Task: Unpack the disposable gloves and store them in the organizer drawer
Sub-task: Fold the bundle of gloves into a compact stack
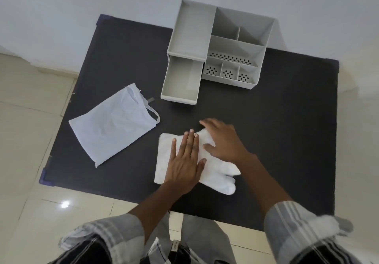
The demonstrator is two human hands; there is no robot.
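The stack of disposable gloves (215,167) lies flat on the dark table (287,140) right in front of you, its long axis running from the straight cuff edge at the left to the finger ends at the lower right, which point away from the organizer and toward your right side. Your left hand (185,161) is spread flat, palm down, pressing on the cuff half, fingers extended toward the far edge of the table; it grips nothing. Your right hand (223,140) also lies open on the stack just beside the left, fingers reaching over the far edge of the gloves, thumb resting on the plastic; whether those fingers pinch a fold is not clear. The grey organizer (231,44) stands at the far side of the table, and its drawer (180,81) is pulled out toward you, nothing inside it. The bare table between gloves and drawer has nothing on it. The emptied-looking pale bag (112,124) lies flat to your left, well apart from the stack, its open mouth toward the drawer.
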